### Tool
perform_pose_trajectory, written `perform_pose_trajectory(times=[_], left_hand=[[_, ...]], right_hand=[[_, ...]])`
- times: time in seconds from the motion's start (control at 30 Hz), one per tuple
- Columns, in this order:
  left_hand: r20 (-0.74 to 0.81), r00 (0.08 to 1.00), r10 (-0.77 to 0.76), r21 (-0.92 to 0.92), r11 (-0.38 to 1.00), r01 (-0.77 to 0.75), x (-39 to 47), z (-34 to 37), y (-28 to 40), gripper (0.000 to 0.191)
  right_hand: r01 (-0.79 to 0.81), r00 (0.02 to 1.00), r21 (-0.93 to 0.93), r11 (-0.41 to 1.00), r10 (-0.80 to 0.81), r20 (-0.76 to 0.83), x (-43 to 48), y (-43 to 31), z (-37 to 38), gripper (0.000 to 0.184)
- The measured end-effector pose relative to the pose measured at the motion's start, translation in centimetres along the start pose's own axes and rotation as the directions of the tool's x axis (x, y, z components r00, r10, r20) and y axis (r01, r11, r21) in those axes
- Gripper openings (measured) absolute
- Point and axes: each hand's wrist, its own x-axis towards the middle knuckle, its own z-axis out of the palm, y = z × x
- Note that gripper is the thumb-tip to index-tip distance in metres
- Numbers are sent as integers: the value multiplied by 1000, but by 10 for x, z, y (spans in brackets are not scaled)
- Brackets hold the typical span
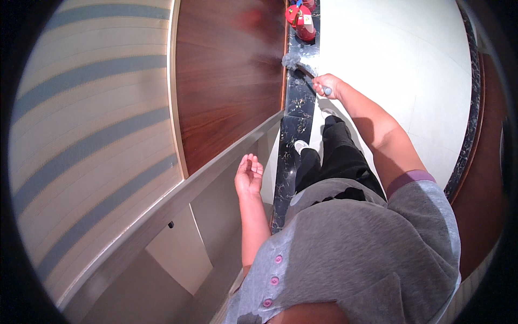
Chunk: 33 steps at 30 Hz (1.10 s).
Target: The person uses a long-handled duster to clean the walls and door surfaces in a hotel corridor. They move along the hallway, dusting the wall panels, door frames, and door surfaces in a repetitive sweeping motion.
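Note:
My right hand (328,86) grips the handle of a grey fluffy duster (291,61). The duster's head touches or lies very near the lower edge of a dark wood wall panel (230,81), above a black marble-patterned floor border (299,99). My left hand (249,176) is raised with the palm up and the fingers slightly curled, holding nothing. It hangs in front of a grey metal-looking door frame (226,162), apart from it as far as I can tell.
Red fire extinguishers (302,24) stand on the border ahead, beside the panel. White floor (388,73) stretches to the right, edged by another dark border (471,101). Striped wallpaper (101,89) covers the wall at left. An open doorway with a pale panel (182,251) lies at lower left.

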Motion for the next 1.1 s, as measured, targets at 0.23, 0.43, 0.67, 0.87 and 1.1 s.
perform_pose_trajectory(times=[0.23, 0.43, 0.67, 0.87, 1.1], left_hand=[[-17, 1000, 19, -9, 1000, -19, -7, -4, -11, 17], [26, 999, 24, -17, 1000, -24, -11, 3, -19, 17], [202, 976, 83, 106, 989, -106, -33, -3, -32, 21], [488, 856, 171, 243, 915, -322, -87, -49, -32, 25], [569, 714, 407, 686, 243, -686, -142, -123, -38, 31]], right_hand=[[45, 999, -57, 997, -46, -11, 7, -6, 15, 18], [282, 959, -24, 959, -282, 14, -34, 58, 51, 7], [346, 876, -6, 938, -320, 360, -108, 162, 136, 18], [492, 812, -250, 834, -336, 477, -154, 252, 172, 32], [623, 771, -480, 618, -379, 512, -170, 315, 190, 29]])
